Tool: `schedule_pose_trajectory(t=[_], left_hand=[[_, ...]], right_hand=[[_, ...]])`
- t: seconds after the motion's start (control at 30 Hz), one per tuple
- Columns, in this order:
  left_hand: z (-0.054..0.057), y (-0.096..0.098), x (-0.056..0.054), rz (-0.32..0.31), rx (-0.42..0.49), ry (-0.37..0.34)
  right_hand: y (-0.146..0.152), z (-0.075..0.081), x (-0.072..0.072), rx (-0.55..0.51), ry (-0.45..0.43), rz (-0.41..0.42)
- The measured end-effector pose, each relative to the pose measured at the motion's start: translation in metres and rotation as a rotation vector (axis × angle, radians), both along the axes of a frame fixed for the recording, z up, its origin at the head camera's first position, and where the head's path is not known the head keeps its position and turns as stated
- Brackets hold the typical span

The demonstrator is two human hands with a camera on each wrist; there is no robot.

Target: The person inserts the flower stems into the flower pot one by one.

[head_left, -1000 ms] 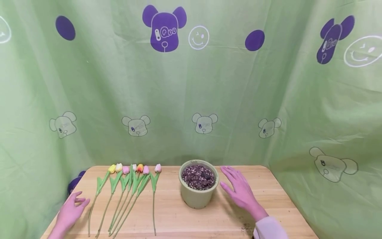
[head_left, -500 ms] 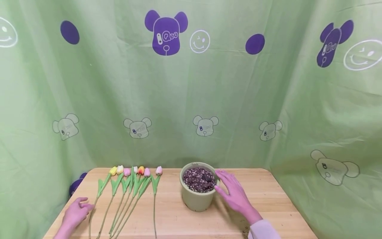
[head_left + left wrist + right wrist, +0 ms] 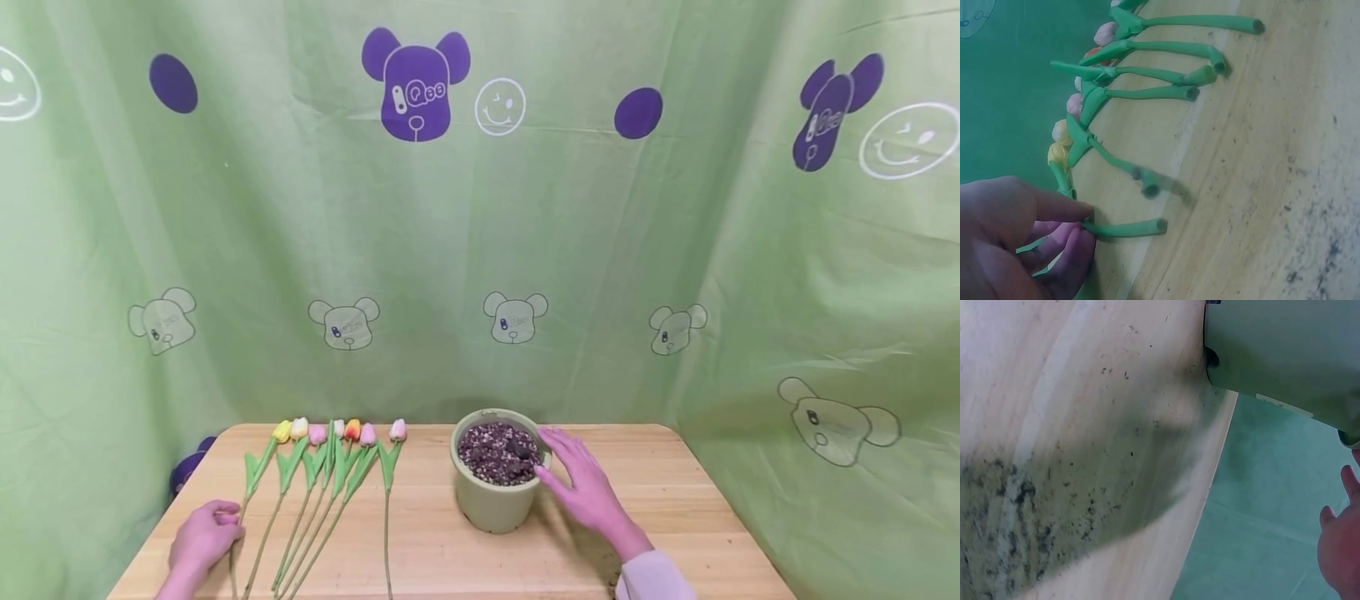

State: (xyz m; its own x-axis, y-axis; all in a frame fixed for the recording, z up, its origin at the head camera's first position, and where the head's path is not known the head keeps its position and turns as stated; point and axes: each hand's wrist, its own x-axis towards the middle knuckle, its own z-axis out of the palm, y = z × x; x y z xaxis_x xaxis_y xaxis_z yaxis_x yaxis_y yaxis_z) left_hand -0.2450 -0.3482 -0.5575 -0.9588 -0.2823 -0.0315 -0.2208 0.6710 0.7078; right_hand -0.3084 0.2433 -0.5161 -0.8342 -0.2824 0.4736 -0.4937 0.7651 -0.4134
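In the head view, my left hand (image 3: 204,537) is at the left end of a row of artificial tulips. Between thumb and fingers it pinches the stem of the yellow tulip (image 3: 282,431); the left wrist view shows the lower stem (image 3: 1132,229) sticking out past the fingertips. Several other tulips (image 3: 330,467) with pink, white and orange heads lie alongside, stems toward the person. My right hand (image 3: 588,492) has its fingers extended against the right side of the rim of a green flowerpot (image 3: 495,507). Dark soil (image 3: 498,452) fills the upright pot.
Everything stands on a wooden table (image 3: 427,533) with rounded back corners. Crumbs of soil (image 3: 1029,512) are scattered on its near right part. A green printed curtain (image 3: 420,233) surrounds the table at the back and sides.
My left hand has moved right and down to the yellow tulip and taken hold of its stem. My right hand has moved left from beside the pot to its rim.
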Motion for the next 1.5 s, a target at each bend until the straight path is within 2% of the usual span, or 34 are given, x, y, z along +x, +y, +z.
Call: schedule_pose_trajectory(t=[0.33,0.6,1.0,1.2,1.5], left_hand=[[0.004,0.004,-0.001,0.025,-0.007,-0.002],[0.002,0.003,-0.001,0.036,-0.014,-0.012],[0.001,0.003,0.000,0.055,-0.017,-0.007],[0.002,0.003,0.001,0.056,0.017,-0.011],[0.012,0.011,0.003,0.063,0.061,0.007]], right_hand=[[-0.001,-0.009,0.000,-0.148,-0.062,0.028],[-0.002,-0.014,0.000,-0.205,-0.080,0.039],[-0.004,-0.017,0.000,-0.233,-0.097,0.048],[-0.004,-0.016,0.000,-0.227,-0.100,0.040],[-0.004,-0.013,0.001,-0.225,-0.065,0.047]])
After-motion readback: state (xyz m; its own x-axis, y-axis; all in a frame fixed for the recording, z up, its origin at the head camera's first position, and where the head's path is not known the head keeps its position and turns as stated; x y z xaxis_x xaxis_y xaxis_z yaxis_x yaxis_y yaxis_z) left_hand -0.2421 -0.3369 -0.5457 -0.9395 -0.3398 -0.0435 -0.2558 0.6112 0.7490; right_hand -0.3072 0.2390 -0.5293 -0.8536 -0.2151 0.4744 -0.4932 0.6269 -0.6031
